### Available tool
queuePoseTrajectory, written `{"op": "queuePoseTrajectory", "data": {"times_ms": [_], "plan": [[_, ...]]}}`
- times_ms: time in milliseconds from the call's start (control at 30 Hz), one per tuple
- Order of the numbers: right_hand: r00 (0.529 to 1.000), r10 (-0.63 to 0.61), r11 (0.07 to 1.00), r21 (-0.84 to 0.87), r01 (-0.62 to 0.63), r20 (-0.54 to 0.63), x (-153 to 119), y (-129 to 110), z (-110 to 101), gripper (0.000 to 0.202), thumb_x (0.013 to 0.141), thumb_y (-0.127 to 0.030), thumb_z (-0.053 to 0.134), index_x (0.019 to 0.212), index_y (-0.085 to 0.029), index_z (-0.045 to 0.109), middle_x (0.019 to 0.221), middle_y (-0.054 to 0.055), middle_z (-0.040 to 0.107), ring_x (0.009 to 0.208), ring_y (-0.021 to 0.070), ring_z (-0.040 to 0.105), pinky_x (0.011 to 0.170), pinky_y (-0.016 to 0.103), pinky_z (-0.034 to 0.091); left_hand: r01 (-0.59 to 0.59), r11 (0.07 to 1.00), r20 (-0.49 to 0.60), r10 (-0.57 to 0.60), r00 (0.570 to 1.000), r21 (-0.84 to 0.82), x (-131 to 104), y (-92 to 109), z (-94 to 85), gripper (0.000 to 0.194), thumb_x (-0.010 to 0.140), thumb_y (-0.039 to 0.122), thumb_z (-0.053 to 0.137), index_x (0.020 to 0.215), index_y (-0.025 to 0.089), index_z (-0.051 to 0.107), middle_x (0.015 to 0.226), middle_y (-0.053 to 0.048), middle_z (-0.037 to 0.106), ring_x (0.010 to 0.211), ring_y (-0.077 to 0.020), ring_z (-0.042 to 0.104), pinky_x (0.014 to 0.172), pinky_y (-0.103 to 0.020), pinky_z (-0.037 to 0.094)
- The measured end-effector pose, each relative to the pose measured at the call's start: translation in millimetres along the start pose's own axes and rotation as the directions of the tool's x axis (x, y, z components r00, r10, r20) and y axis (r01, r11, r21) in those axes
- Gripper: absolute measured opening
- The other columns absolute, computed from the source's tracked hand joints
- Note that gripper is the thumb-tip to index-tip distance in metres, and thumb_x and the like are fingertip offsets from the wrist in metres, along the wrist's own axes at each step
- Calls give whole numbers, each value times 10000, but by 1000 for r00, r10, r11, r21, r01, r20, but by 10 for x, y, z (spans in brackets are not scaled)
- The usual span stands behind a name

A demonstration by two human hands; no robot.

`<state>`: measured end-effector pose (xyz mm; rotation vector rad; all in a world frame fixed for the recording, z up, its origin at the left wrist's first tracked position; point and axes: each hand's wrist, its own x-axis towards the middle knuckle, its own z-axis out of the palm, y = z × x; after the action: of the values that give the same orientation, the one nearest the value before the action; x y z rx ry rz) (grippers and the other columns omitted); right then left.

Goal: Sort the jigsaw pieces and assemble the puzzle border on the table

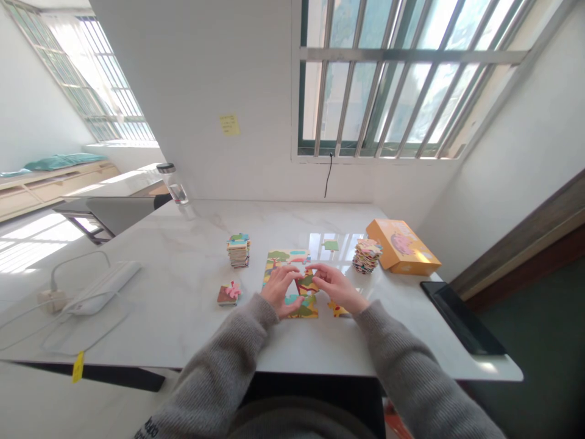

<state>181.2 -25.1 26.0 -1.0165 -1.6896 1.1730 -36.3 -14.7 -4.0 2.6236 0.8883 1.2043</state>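
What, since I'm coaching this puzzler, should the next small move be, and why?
Perhaps ease the puzzle piece by the right hand toward the joined pieces: white tabletop seems to show beside it, and the left hand looks close enough to steady them.

A white wall (pixel 192 67) bearing a yellow sticky note (pixel 229 125) rises behind a white marble-patterned table (pixel 178 268). Metal bars (pixel 411 56) cross the green-framed window (pixel 336 91) on the right, its reflection (pixel 315 239) bright on the glossy surface. At the far left, a second barred window (pixel 109 70) with a white curtain (pixel 68 42) lets in strong daylight, which stripes the floor (pixel 27 244); near it stands a low, pale wooden unit (pixel 55 186) with teal fabric (pixel 64 161) on top.
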Motion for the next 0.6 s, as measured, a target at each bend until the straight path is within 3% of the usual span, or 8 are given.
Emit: {"op": "queuePoseTrajectory", "data": {"times_ms": [300, 433, 600], "plan": [[1000, 25, 997, 74, -24, -5, -11, 22, -7, 373, 859, -472, 647, 1120, -207, 617, 664, -55, 538, 631, 126, 512, 617, 275, 411, -17, 999, -7, 17, 1000, 31, -26, -113, 48, 522, 702, 314, 722, 1191, 235, 556, 1182, -114, 608, 1104, -298, 588, 976, -452, 466], [998, 60, 986, 157, -61, 9, -7, 49, 13, 364, 828, -500, 696, 1016, -202, 604, 722, -28, 620, 689, 137, 583, 682, 297, 464, -2, 1000, -7, 3, 1000, 9, -34, -148, 44, 493, 702, 192, 614, 1190, 247, 579, 1207, -109, 606, 1140, -294, 579, 1006, -469, 464], [992, 75, 979, 198, -55, -97, 16, 88, 22, 398, 740, -533, 766, 871, -205, 583, 733, -21, 624, 677, 136, 582, 651, 291, 452, 13, 1000, -39, -13, 999, 11, -14, -101, 10, 584, 757, 215, 604, 1330, 254, 501, 1301, -129, 552, 1240, -299, 530, 1083, -514, 427]]}}
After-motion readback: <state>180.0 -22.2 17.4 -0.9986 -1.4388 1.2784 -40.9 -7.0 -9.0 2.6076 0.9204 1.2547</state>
